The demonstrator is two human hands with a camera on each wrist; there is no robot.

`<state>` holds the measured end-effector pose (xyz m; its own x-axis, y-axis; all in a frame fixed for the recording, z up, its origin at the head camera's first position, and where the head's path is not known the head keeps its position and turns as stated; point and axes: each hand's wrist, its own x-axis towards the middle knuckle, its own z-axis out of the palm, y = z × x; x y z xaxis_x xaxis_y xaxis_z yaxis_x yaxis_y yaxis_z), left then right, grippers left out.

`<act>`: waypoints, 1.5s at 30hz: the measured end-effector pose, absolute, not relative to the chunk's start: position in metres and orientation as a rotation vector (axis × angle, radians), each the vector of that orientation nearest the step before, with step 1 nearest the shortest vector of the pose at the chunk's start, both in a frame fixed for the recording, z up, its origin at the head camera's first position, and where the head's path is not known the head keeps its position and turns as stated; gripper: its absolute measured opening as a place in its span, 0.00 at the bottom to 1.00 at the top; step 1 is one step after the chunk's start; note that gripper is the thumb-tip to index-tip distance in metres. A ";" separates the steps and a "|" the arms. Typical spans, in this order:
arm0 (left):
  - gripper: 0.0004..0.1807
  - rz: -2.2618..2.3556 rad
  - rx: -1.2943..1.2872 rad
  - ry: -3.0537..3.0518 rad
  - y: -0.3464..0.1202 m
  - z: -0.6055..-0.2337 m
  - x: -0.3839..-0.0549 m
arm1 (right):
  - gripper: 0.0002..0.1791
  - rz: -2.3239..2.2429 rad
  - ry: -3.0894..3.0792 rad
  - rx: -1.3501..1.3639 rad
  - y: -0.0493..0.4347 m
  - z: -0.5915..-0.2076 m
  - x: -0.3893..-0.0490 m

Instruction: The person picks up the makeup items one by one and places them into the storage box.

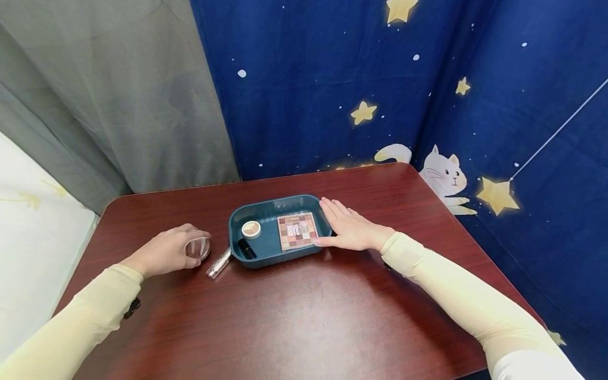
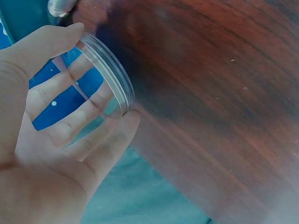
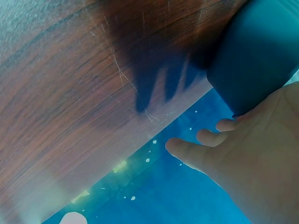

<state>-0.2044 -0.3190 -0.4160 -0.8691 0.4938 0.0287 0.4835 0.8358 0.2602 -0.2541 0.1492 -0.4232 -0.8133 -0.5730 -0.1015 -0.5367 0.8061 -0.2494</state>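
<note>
My left hand grips a clear round case by its edge, between thumb and fingertips, left of the teal tray. The left wrist view shows the fingers through its transparent face. My right hand lies along the tray's right end with straight fingers, the thumb over the rim beside an eyeshadow palette. Inside the tray there are also a small round pot with a three-part pan and a short black tube. A clear and silver tube lies against the tray's left outer side.
The reddish-brown wooden table has its far edge near a blue curtain with stars and a grey curtain. A white surface stands beyond the table's left edge.
</note>
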 end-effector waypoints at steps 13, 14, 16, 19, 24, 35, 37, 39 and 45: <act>0.30 0.385 0.782 3.028 -0.307 -0.395 -0.208 | 0.63 -0.310 2.807 -0.869 0.148 -0.421 -0.252; 0.30 0.382 0.782 3.034 -0.307 -0.394 -0.209 | 0.63 -0.311 2.804 -0.870 0.147 -0.421 -0.252; 0.31 0.379 0.776 3.041 -0.305 -0.391 -0.210 | 0.63 -0.314 2.803 -0.876 0.148 -0.421 -0.253; 0.31 0.379 0.761 3.047 -0.303 -0.387 -0.212 | 0.63 -0.304 2.810 -0.884 0.148 -0.421 -0.254; 0.31 0.399 0.749 3.046 -0.297 -0.379 -0.215 | 0.63 -0.286 2.827 -0.881 0.149 -0.422 -0.254; 0.31 0.445 0.751 3.072 -0.276 -0.366 -0.217 | 0.63 -0.303 2.810 -0.876 0.150 -0.421 -0.255; 0.31 0.458 0.750 3.078 -0.272 -0.364 -0.217 | 0.64 -0.309 2.806 -0.870 0.150 -0.421 -0.254; 0.30 0.471 0.749 3.082 -0.267 -0.362 -0.217 | 0.64 -0.312 2.806 -0.875 0.150 -0.422 -0.254; 0.30 0.512 0.767 3.092 -0.252 -0.359 -0.217 | 0.63 -0.297 2.825 -0.881 0.148 -0.422 -0.254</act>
